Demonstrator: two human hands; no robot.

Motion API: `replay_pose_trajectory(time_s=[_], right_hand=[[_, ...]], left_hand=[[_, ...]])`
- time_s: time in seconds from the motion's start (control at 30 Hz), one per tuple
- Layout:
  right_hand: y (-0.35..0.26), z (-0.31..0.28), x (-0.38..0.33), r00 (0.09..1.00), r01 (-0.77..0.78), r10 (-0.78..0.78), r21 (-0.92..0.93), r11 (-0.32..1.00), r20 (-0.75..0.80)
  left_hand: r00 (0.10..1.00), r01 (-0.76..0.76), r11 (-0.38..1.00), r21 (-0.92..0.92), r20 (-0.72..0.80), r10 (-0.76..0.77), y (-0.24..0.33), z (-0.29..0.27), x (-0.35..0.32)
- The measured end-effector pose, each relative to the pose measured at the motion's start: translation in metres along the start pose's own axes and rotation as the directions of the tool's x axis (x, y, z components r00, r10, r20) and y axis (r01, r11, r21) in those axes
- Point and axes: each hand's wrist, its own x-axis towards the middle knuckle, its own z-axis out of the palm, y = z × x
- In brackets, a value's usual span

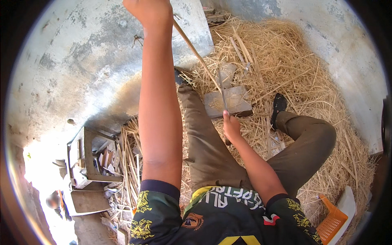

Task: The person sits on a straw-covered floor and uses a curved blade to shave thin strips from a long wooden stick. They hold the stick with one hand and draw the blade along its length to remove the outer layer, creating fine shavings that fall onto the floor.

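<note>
My left arm reaches far forward, and my left hand [152, 11] is closed at the top edge, its fingers partly cut off by the picture. A long thin strip [192, 48], bamboo or wood by its look, runs from that hand down toward my right hand. My right hand [232, 127] is wrapped round the handle of a long-bladed knife [223, 97]. Its blade points away from me and meets the strip's lower end. Below the blade a wooden block [230, 104] lies on the floor between my legs.
Straw-like shavings [281, 53] cover the floor. Pale walls [81, 65] stand left and right. A broken wooden frame [87, 163] with scraps is at left, beside loose strips [130, 163]. An orange perforated plastic piece [331, 220] lies at lower right. My legs are spread around the block.
</note>
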Motion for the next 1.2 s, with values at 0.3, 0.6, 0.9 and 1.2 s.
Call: replay_pose_trajectory(time_s=[0.3, 0.6, 0.9, 1.2], right_hand=[[-0.063, -0.002, -0.019, 0.994, 0.107, -0.108, 0.107, 0.988, 0.001], [-0.130, -0.023, -0.052, 0.972, 0.228, -0.229, 0.023, 0.973, 0.058], [-0.011, -0.009, 0.005, 0.996, -0.073, 0.075, -0.042, 0.996, 0.049], [-0.082, 0.002, -0.037, 0.970, 0.243, -0.243, 0.042, 0.969, -0.012]], left_hand=[[0.957, -0.070, 0.939, 0.338, -0.242, 0.158, 0.011, 0.007, -0.003], [0.956, -0.026, 0.955, 0.295, -0.272, 0.110, 0.031, -0.002, -0.020], [0.922, -0.149, 0.915, 0.376, -0.281, 0.266, 0.027, 0.024, -0.019], [0.941, -0.082, 0.861, 0.501, -0.244, 0.232, 0.031, 0.000, -0.019]])
